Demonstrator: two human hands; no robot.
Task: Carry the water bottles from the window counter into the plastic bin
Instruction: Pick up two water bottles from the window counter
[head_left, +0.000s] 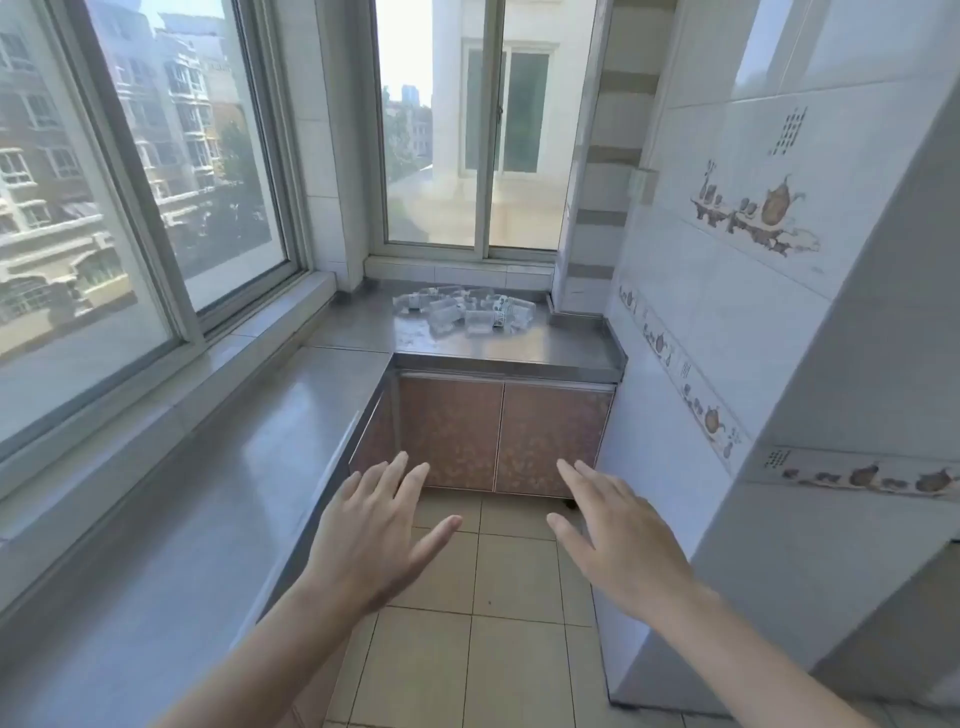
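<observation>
Several clear plastic water bottles (464, 310) lie in a loose pile on the steel window counter (545, 345) at the far end, below the window. My left hand (375, 535) and my right hand (615, 538) are stretched forward over the tiled floor, well short of the bottles. Both hands have straight, spread fingers and hold nothing. No plastic bin is in view.
A long steel counter (218, 483) runs along the left under large windows. Brown cabinet doors (501, 434) stand below the far counter. A white tiled wall (727, 291) closes the right side, with a white column (852, 415) jutting out near me. The beige tiled floor (483, 649) forms a narrow aisle.
</observation>
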